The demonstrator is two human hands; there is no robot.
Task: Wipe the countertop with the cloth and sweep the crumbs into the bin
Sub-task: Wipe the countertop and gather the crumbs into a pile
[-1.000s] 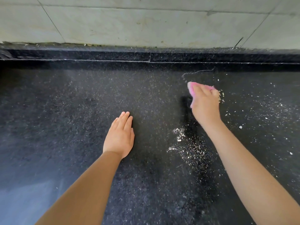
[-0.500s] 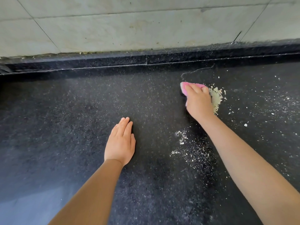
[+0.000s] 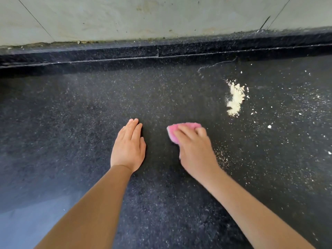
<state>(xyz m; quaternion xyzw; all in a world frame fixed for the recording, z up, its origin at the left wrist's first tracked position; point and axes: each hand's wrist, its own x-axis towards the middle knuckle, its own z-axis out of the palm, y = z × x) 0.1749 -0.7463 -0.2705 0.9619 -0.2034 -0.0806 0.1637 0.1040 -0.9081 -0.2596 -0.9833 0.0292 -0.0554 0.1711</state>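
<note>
Nearest the camera I see two bare forearms, both cut off by the lower frame edge. The dark speckled surface (image 3: 89, 108) fills most of the view; its near left corner carries a pale sheen that hides the texture there. My left hand (image 3: 128, 146) lies flat and empty, palm down, fingers extended and closed together, touching the surface. Just beside it, my right hand (image 3: 195, 150) presses down on the pink cloth (image 3: 181, 129), fingers curled over its top; the hand is motion-blurred, and most of the cloth is hidden beneath it, so only the far and left edges show. Fine crumbs (image 3: 221, 158) speckle the surface just right of this hand, too small to resolve singly. Farther off, well apart from the cloth, a pale heap of crumbs (image 3: 234, 98) sits with scattered flecks to its right, running out of frame. Beyond lies a raised dark ledge (image 3: 107, 54), then the pale tiled wall (image 3: 125, 18), cropped at the top.
</note>
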